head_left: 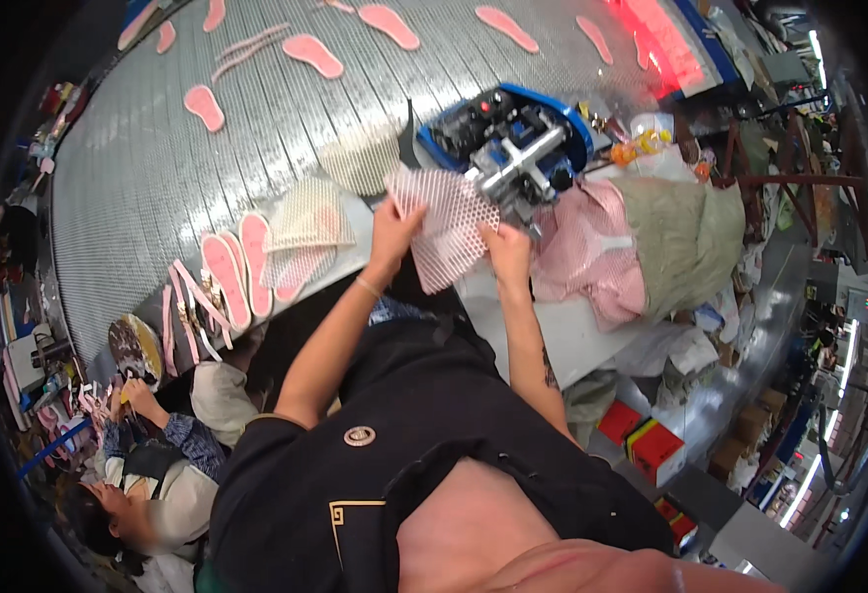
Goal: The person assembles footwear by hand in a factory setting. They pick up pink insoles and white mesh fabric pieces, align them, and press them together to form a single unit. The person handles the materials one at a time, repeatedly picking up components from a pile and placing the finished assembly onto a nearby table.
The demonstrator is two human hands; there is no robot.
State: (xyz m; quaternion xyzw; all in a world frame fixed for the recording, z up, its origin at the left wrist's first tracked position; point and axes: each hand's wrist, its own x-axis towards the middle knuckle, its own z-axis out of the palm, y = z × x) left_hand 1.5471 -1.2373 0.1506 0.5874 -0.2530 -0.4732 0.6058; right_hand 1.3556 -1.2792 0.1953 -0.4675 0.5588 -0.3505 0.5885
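Note:
A pale pink mesh piece (449,232) full of small holes is stretched between my two hands. My left hand (394,235) pinches its left edge, and my right hand (507,251) grips its right edge. Just beyond the mesh stands a blue and silver machine (513,143) that looks like a sewing machine; the mesh's far right corner is close to its metal head, and I cannot tell if they touch. Cream mesh pieces (307,212) lie left of my left hand, partly over pink ones. To the right of my right hand is a heap of pink mesh (587,247).
A ridged metal conveyor (147,158) carries several pink insoles (312,55). More pink soles (224,272) and straps lie at the table's left edge. An olive cloth (686,237) covers the right side. Red boxes (642,445) stand below right. A co-worker (157,474) sits lower left.

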